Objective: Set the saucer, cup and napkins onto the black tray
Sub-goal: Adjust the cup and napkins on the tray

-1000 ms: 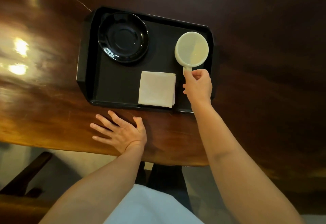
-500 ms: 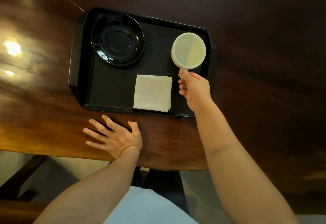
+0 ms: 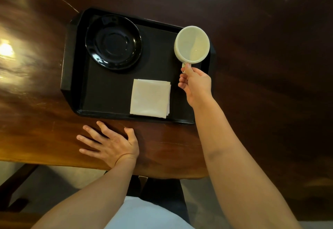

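A black tray [image 3: 100,91] lies on the dark wooden table. A glossy black saucer [image 3: 113,41] sits in its far left part. A stack of white square napkins [image 3: 150,98] lies near the tray's front edge, right of centre. A cream cup [image 3: 191,44] is at the tray's far right corner, and my right hand [image 3: 196,84] pinches its handle from the near side. Whether the cup rests on the tray or is just above it I cannot tell. My left hand [image 3: 108,144] lies flat on the table in front of the tray, fingers spread, holding nothing.
The wooden table [image 3: 261,66] stretches far to the right and behind the tray. Its near edge runs just below my left wrist. Bright light reflections [image 3: 6,49] glare at the far left. A dark chair frame [image 3: 16,183] shows beneath the table at lower left.
My right hand keeps its hold on the cup's handle, with the cup staying at the tray's far right corner. My left hand has stayed flat on the table.
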